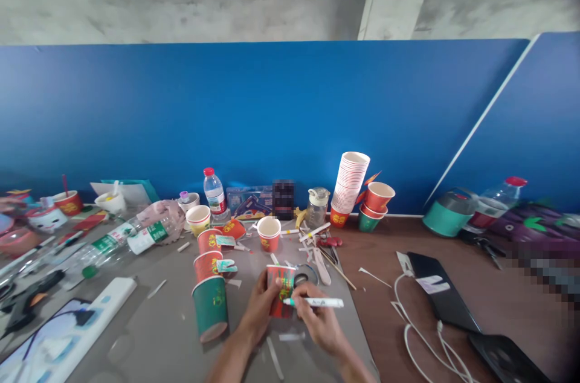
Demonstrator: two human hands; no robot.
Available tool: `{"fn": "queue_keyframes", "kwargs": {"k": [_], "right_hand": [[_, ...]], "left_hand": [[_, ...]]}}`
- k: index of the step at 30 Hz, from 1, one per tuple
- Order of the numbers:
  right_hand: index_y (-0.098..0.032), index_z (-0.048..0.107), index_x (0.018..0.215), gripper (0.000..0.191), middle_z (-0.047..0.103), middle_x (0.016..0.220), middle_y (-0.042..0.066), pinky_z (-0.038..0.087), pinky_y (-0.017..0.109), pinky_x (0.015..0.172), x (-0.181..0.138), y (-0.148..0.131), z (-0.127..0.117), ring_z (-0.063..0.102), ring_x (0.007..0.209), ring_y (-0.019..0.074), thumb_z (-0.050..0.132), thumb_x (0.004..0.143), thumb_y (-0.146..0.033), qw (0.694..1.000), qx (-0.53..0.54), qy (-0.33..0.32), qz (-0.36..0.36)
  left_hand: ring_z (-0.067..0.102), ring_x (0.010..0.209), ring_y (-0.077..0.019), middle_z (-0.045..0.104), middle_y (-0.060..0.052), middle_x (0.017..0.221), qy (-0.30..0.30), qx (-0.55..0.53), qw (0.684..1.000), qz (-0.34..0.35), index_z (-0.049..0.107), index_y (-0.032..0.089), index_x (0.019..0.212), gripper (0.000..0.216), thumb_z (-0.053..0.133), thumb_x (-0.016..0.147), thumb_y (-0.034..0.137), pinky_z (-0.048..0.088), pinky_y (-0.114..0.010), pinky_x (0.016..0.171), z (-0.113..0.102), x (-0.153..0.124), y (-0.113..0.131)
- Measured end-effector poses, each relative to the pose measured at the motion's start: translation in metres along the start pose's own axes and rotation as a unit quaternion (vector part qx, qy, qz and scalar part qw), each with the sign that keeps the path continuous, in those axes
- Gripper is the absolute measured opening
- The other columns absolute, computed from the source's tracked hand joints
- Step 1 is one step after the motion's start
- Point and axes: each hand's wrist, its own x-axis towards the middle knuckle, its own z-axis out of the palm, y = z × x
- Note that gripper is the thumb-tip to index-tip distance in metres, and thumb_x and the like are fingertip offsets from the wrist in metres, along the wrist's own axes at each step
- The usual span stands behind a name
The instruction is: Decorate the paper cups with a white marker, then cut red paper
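My left hand (259,304) is wrapped round a red paper cup (280,289) with green and yellow markings, thumb on its front. In my right hand (318,319) is a white acrylic marker (322,302), held like a pen, its tip at the cup's right side. I cannot tell whether the tip touches the surface. Left of my left hand lies a row of cups on its side, a green paper cup (210,309) at the near end and red ones behind. Just beyond the held cup stands a red paper cup (269,234). A roll of tape (307,275) lies behind my right hand.
A tall stack of paper cups (350,183) stands at the back beside stacked red and green cups (377,202). Plastic bottles (149,237), a glue gun (34,301) and a power strip (97,322) lie left. A white cable (410,334) runs beside a black phone-like slab (441,292) at right.
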Motion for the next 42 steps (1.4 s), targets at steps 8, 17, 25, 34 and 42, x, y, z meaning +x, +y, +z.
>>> {"fn": "queue_keyframes", "kwargs": {"k": [8, 17, 25, 34, 42], "right_hand": [[-0.017, 0.057, 0.067, 0.026, 0.048, 0.058, -0.002, 0.031, 0.024, 0.052, 0.0, -0.004, 0.001, 0.039, 0.053, 0.0114, 0.047, 0.085, -0.033, 0.999, -0.044, 0.006, -0.016], [-0.018, 0.059, 0.067, 0.026, 0.05, 0.058, -0.001, 0.033, 0.024, 0.052, 0.001, -0.006, 0.002, 0.041, 0.055, 0.0122, 0.048, 0.085, -0.033, 0.999, -0.039, 0.01, -0.01], [-0.018, 0.058, 0.064, 0.034, 0.048, 0.056, -0.002, 0.03, 0.023, 0.05, 0.001, -0.001, 0.004, 0.038, 0.053, 0.0109, 0.051, 0.082, -0.045, 0.999, 0.03, -0.031, 0.008], [-0.017, 0.056, 0.069, 0.037, 0.043, 0.049, -0.005, 0.029, 0.02, 0.043, 0.007, 0.012, 0.002, 0.035, 0.044, 0.008, 0.058, 0.077, -0.053, 0.985, 0.145, 0.039, 0.088], [-0.017, 0.06, 0.077, 0.035, 0.054, 0.059, -0.001, 0.041, 0.024, 0.052, 0.014, 0.014, -0.006, 0.048, 0.053, 0.0122, 0.061, 0.074, -0.052, 0.973, 0.158, 0.158, 0.058]], "left_hand": [[0.062, 0.083, -0.0216, 0.067, -0.007, 0.092, -0.003, -0.002, 1.0, 0.01, 0.06, 0.017, 0.097, 0.045, 0.071, 0.063, 0.044, 0.048, -0.033, 0.075, 0.001, -0.001, 0.001], [0.063, 0.083, -0.0213, 0.068, -0.006, 0.091, 0.013, -0.002, 1.0, 0.015, 0.061, 0.017, 0.095, 0.045, 0.074, 0.06, 0.043, 0.048, -0.032, 0.076, 0.001, 0.0, -0.001], [0.064, 0.077, -0.0206, 0.069, -0.008, 0.089, 0.009, -0.034, 0.999, -0.007, 0.063, 0.017, 0.098, 0.048, 0.073, 0.06, 0.045, 0.049, -0.032, 0.073, 0.003, -0.001, 0.003], [0.064, 0.066, -0.0171, 0.07, -0.005, 0.074, 0.036, -0.076, 0.996, -0.029, 0.065, 0.016, 0.094, 0.044, 0.073, 0.062, 0.044, 0.049, -0.026, 0.061, -0.002, 0.004, -0.002], [0.068, 0.077, -0.0197, 0.072, -0.008, 0.095, 0.06, -0.082, 0.993, -0.053, 0.064, 0.018, 0.099, 0.045, 0.076, 0.059, 0.036, 0.052, -0.027, 0.068, -0.001, 0.003, -0.003]]}}
